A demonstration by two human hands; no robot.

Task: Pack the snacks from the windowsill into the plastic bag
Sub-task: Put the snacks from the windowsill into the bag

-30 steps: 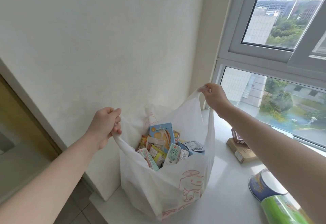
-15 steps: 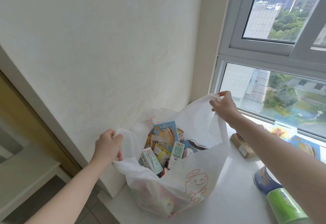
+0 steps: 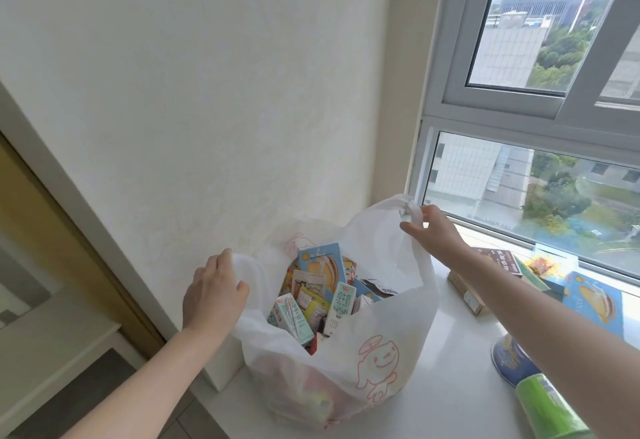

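Observation:
A white plastic bag (image 3: 374, 345) with a pink cartoon print stands on the white windowsill (image 3: 450, 393), its mouth wide. Inside it are several snack boxes and milk cartons, a blue box (image 3: 320, 264) the tallest. My left hand (image 3: 213, 291) rests on the bag's left handle with fingers curled over it. My right hand (image 3: 431, 227) pinches the right handle, held up near the window. On the sill to the right lie a brown box (image 3: 467, 291), a dark box (image 3: 498, 260), a blue snack box (image 3: 594, 303), a blue tin (image 3: 512, 359) and a green can (image 3: 547, 407).
A white wall (image 3: 207, 92) stands right behind the bag. The window frame (image 3: 485, 120) runs along the sill's far side. To the left the sill ends, with a floor and a wooden door frame (image 3: 69, 231) below.
Both hands have lowered the bag's handles. The bag has settled on the sill and its mouth has slackened. The view has shifted, showing more boxes by the window.

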